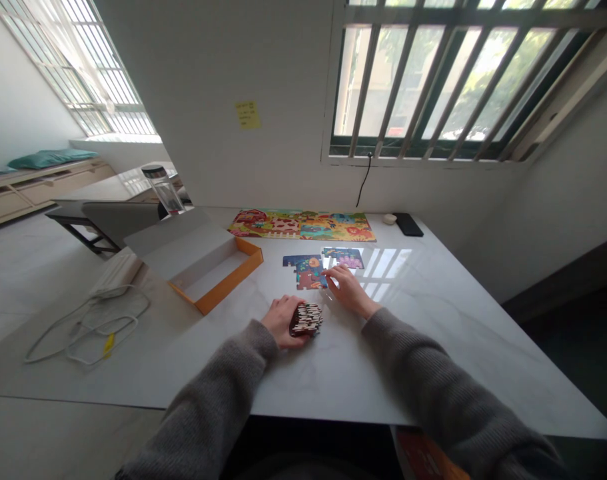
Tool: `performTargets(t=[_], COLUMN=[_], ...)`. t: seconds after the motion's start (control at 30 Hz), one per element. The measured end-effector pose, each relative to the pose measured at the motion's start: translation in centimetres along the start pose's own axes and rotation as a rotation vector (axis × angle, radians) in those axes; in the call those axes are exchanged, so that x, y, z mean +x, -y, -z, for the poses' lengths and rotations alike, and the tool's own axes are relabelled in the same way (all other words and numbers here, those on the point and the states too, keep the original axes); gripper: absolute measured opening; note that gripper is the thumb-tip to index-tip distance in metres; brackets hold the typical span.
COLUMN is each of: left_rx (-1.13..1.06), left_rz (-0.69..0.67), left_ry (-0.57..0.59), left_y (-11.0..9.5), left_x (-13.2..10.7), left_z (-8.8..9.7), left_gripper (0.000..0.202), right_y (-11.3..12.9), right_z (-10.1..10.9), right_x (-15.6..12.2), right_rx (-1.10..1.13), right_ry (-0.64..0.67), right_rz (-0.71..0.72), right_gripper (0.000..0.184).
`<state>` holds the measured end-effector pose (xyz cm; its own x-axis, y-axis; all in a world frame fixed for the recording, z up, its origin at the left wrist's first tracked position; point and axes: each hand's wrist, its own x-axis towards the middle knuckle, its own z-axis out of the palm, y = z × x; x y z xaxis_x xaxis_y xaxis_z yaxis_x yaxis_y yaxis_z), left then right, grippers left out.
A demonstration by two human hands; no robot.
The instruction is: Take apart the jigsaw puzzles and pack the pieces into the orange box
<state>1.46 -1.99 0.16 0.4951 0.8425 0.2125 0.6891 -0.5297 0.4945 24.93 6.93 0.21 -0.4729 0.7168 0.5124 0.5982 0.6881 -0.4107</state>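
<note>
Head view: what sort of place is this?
Probably a room in a home, though a shared study room is possible: a barred window, a teal cushion on a low cabinet, and a part-built jigsaw on the table.

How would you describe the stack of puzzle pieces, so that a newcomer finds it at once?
On the white table, find the left hand. It holds the stack, a thick bundle showing many thin edges; the joined pieces beyond it lie flat, pictures up.
</note>
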Motion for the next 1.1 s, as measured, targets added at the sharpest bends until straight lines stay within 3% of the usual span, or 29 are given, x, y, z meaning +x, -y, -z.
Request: performTargets(t=[0.23, 0.37, 0.63, 0.83, 0.97, 1.1], left_rx=[-0.012, -0.017, -0.071, -0.170, -0.188, -0.182], left_rz=[-0.004, 0.002, -0.089, -0.120, -0.106, -0.076], left_ry=[-0.002, -0.006, -0.094, -0.090, -0.060, -0.038], left_y=[0.2, 0.4, 0.5, 0.9, 1.0, 0.7], left_x=[0.1, 0.1, 0.1, 0.1, 0.2, 0.3], left_z=[-0.1, -0.2, -0.1, -0.6, -0.6, -0.3], left_gripper=[0.062, 0.063, 0.060, 0.068, 0.070, 0.068], right_y=[-1.1, -1.1, -0.8, -0.3, -0.2, 0.7], right_z=[-2.7, -3.9, -3.6, -3.1, -2.7, -1.7], right_x=[5.0, 6.9, 6.5, 4.1, 2.8, 1.6], right_rx=[-0.334, -0.386, -0.410, -0.099, 0.339, 0.753], right_ry=[0.110, 0.137, 0.192, 0.129, 0.011, 0.058], right_rz=[-0.075, -0.091, -0.062, -0.095, -0.295, -0.426], right_gripper=[0.029, 0.028, 0.039, 0.028, 0.038, 0.028])
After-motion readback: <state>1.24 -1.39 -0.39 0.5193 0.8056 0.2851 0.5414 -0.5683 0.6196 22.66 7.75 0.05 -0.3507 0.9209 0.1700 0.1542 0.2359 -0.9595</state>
